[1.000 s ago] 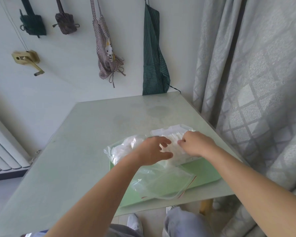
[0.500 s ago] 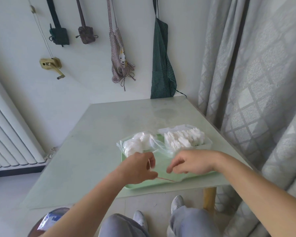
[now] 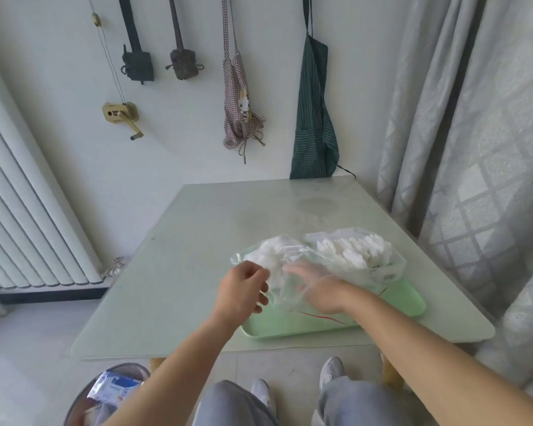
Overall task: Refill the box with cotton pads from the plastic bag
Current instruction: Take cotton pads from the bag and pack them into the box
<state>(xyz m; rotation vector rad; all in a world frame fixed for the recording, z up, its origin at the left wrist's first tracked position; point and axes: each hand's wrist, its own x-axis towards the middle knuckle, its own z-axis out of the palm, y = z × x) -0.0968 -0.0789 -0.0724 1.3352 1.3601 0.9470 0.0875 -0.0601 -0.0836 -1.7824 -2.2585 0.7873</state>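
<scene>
I see the left grip [image 3: 243,290] at the near-left edge of the plastic bag [image 3: 285,292], fingers curled and pinching the clear film at the bag's mouth. The right grip [image 3: 317,287] is inside the bag and shows through the plastic, its fingers stretched out fairly straight and loose, holding nothing I can make out. Its fingertips [image 3: 290,269] point towards the loose cotton pads [image 3: 271,247] heaped at the bag's far end; I cannot tell whether they touch them.

The bag lies on a green tray [image 3: 406,299], its red seal strip [image 3: 317,316] towards me. Just beside it on the right stands the clear box [image 3: 385,273], on the same tray, packed with upright rows of white pads. The tray sits at the near right of the pale tabletop [image 3: 197,241].
</scene>
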